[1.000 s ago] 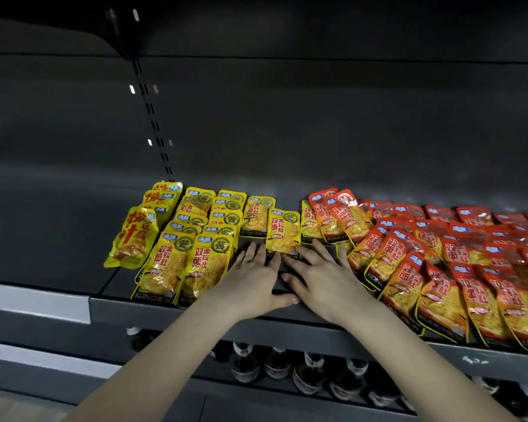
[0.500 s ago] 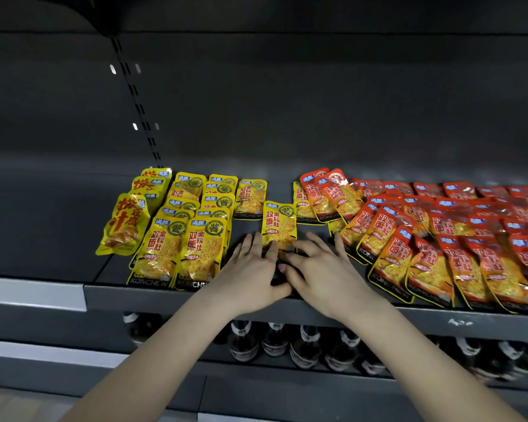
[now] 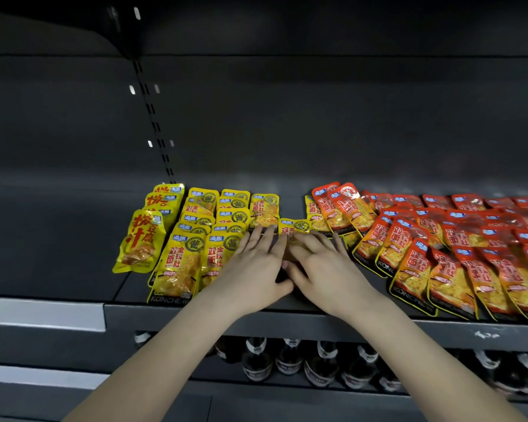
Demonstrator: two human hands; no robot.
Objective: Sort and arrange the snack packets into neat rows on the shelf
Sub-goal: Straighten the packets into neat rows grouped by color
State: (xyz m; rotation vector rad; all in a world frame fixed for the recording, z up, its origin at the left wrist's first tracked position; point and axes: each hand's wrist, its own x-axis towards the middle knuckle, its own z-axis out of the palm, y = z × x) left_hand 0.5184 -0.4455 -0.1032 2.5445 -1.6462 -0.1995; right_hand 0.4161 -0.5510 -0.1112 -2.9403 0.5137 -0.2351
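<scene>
Midway along the dark metal shelf (image 3: pixel 287 322), left hand (image 3: pixel 253 269) and right hand (image 3: pixel 328 271) are pressing a lone yellow foil packet (image 3: pixel 294 226), fingers (image 3: pixel 268 240) spread, probably squaring it into a row.

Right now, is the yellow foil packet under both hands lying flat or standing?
Lying flat: the yellow foil packet faces up on the dark metal shelf, the left hand and right hand spread over its lower part.

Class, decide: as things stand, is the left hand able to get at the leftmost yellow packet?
Probably yes. Only flat-lying yellow packets separate the left hand from the leftmost packet, and the space above them is open.
</scene>
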